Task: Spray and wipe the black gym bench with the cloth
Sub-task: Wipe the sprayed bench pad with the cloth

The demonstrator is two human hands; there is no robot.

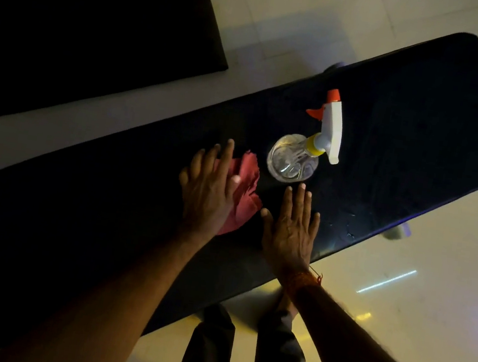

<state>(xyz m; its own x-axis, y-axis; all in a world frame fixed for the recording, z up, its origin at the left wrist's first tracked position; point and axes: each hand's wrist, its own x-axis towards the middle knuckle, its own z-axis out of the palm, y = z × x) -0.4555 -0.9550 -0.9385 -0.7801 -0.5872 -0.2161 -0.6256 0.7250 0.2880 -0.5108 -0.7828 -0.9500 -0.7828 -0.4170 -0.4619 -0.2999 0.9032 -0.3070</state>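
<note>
Left hand (208, 190) flat on red cloth (248, 179) — right hand (292, 228) flat on bench (425, 115); clear spray bottle (293, 159) beside.

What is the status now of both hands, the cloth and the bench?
Left hand flat on crumpled red cloth. Right hand flat on black padded bench. Clear plastic spray bottle stands just ahead.

cloth (247, 192): part-hidden under left hand (208, 190) | mat (85, 21): cropped top-left
</note>
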